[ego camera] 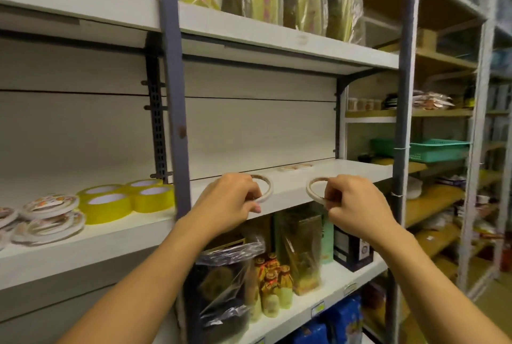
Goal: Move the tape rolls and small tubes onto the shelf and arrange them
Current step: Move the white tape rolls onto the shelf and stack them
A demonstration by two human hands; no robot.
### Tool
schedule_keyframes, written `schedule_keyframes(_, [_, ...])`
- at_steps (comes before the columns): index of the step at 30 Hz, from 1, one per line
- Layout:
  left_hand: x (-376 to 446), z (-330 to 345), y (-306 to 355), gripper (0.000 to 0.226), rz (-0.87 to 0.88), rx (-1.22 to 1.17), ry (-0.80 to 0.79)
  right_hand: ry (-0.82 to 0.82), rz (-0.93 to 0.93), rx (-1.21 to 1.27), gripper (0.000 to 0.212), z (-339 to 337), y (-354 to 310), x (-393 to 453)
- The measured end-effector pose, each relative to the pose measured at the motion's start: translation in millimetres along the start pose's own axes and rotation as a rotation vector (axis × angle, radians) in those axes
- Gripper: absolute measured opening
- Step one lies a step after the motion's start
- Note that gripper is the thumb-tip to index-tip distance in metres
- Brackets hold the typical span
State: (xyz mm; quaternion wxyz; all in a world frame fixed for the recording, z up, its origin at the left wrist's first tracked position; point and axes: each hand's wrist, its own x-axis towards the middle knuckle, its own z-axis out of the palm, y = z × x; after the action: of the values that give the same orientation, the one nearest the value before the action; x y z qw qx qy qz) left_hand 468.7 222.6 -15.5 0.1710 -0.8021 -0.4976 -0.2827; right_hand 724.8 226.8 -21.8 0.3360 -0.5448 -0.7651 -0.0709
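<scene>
White painted board forms the shelf [346, 174] at the middle of the view, and the counting starts there: two thin white tape rolls are in the hands, one each, and at least two more thin rolls [295, 168] lie flat far back on the same board, too blurred to count for sure. On the left section of the shelf stand four yellow tape rolls [124, 199], grouped touching one another, and just left of them sit stacks of flat white tape rolls [51, 215] with printed labels, their number cut off by the frame edge. The left hand [231, 199] has its fingers curled over the near rim of the left thin roll [264, 188], gripping it above the shelf's front edge. The right hand [350, 202] pinches the right thin roll [315, 188] between thumb and curled fingers at its near right rim, tilted up toward the camera. The two hands are held apart, side by side, near the front of the shelf. Below, on the next board, stand four small bottles [273, 280] beside plastic-wrapped packages [224, 288]. Far right, a green basket [432, 151] rests on another rack.
</scene>
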Motion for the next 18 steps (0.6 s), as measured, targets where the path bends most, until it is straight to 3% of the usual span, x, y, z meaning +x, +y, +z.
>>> schedule_keyframes(8, [75.4,57.1,57.6,0.015,-0.032,0.003,-0.014,-0.04,0.013,-0.061,0.015,-15.5,97.0,32.1])
schedule_keyframes(18, [152.0,111.4,51.5,0.011,-0.07,0.032,-0.043,-0.011,0.027,-0.05,0.011,13.9,174.1,85.9])
